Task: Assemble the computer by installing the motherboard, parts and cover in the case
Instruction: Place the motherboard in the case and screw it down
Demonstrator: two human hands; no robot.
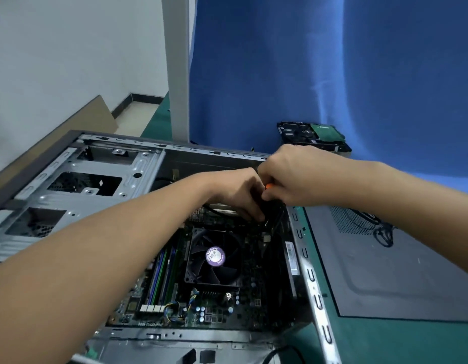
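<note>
Case point(78, 195) lying open on desk point(364, 340), motherboard point(222, 312) sitting inside. Right hand point(293, 176) gripping orange-handled tool point(268, 185) — fingers clamped round it. Left hand point(235, 191) reaching down beside it — fingers curled, hold unclear.

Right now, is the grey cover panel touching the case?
Apart. The head view shows a strip of green mat between the cover panel's left edge and the case's right rim, along the whole visible length.
</note>
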